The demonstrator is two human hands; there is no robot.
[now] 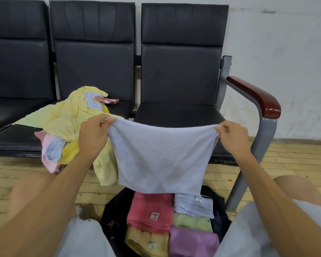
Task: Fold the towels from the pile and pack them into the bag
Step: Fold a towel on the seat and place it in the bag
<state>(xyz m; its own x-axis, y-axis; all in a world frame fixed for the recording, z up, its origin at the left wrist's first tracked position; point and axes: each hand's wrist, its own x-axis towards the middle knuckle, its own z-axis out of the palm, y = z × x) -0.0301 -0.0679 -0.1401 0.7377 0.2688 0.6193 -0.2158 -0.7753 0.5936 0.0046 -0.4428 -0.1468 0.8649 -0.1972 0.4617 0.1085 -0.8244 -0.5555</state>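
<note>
A pale blue towel [161, 156] hangs spread out in front of me, above the bag. My left hand [94, 135] pinches its upper left corner and my right hand [233, 137] pinches its upper right corner. The pile of loose towels [70, 127], mostly yellow with pink and blue ones, lies on the middle black seat and spills over its front edge. Below, on the floor between my knees, the dark bag [115, 216] lies open with several folded towels inside: a red one [150, 210], a light blue one [193, 204], green, yellow and purple ones.
A row of black padded seats [178, 112] stands against a white wall; the right seat is bare. A grey metal frame with a dark red armrest [256, 97] rises at the right. The floor is light wooden boards [295, 160].
</note>
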